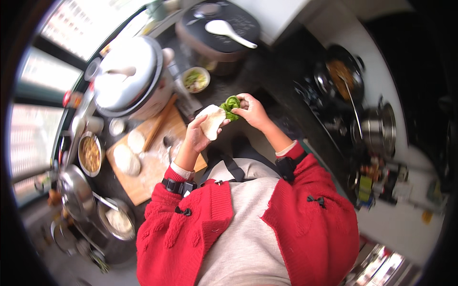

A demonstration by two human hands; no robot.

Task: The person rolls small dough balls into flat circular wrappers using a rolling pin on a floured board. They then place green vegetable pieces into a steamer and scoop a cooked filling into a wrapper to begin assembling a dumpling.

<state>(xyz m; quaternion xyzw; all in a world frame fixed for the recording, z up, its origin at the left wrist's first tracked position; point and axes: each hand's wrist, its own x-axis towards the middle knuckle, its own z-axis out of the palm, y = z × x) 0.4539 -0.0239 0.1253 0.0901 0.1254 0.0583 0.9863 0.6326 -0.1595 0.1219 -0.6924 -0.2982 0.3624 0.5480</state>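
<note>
A flat, pale sheet of dough [212, 123] hangs from my left hand [196, 137], its thumb and fingers closed around the edge. My right hand [252, 111] pinches a bunch of green leafy vegetable [230, 106] between thumb and fingers. The greens meet the upper right edge of the dough; whether they press on it I cannot tell. Left of my hands lies a floured wooden board [143, 187]. On it are two pieces of dough, a larger lump [126, 159] and a smaller one [136, 141], along with a wooden rolling pin [160, 123] and a metal spoon [167, 143].
A large lidded cooker [125, 82] stands behind the board. Beyond my hands sit a small bowl of chopped food [196, 80] and a dark cooker with a white spoon [222, 28] on top. At right, a wok [341, 77] and a steel pot [381, 125] occupy the stove.
</note>
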